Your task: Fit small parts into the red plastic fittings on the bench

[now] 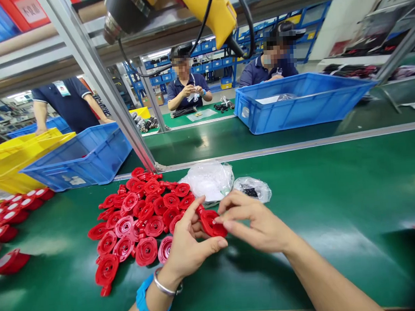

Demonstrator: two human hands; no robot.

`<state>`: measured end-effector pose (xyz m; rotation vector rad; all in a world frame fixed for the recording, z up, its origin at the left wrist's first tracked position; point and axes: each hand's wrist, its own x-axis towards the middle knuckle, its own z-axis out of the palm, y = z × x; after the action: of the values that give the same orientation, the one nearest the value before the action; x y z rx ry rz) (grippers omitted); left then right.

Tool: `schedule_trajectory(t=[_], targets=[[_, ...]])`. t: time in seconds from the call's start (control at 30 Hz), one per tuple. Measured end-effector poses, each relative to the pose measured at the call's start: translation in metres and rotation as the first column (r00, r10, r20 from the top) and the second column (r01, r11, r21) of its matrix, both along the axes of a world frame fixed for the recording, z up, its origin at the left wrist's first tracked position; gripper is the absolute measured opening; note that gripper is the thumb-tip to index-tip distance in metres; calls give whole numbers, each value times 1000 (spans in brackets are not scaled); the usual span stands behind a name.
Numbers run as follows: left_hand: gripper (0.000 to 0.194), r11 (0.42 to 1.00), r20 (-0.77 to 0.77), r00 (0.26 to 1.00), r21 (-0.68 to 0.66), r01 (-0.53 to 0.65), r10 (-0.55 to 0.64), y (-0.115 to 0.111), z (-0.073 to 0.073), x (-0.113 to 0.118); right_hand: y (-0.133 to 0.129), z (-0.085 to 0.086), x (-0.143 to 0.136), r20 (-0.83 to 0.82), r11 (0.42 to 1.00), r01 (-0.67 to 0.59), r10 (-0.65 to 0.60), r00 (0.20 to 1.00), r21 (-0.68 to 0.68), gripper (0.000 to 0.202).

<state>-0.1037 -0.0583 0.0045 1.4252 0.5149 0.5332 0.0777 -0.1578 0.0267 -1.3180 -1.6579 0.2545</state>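
My left hand [189,243], with a metal bangle and a blue wristband, holds a red round plastic part [212,223] above the green table. The part's hollow side is tilted toward my right hand [253,217]. The fingertips of my right hand are pinched together at the part's hollow; whatever they hold, if anything, is too small to make out. Beside my left hand lies a spread-out pile of similar red parts [146,251]. Just behind my hands are a clear bag [210,178] with white contents and a smaller clear bag [264,189] with small black pieces.
A metal upright [104,82] stands behind the pile. Blue bins [295,110] and yellow bins [8,168] sit around the table. A yellow and black power tool [204,9] hangs overhead. Red parts with white discs [14,214] lie at far left. Several people are across the table.
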Motion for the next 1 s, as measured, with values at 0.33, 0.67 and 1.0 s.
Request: schedule_trajectory(t=[0.33, 0.67, 1.0], targets=[[98, 998, -62, 998, 54, 34, -31, -1, 2, 0, 16, -42, 77, 527, 559, 685, -446, 724, -468, 19], [95, 996, -31, 998, 78, 49, -47, -1, -4, 0, 22, -50, 73, 614, 518, 701, -367, 699, -490, 17], [95, 993, 49, 996, 92, 72, -77, -1, -8, -5, 15, -39, 70, 444, 545, 733, -583, 681, -408, 18]])
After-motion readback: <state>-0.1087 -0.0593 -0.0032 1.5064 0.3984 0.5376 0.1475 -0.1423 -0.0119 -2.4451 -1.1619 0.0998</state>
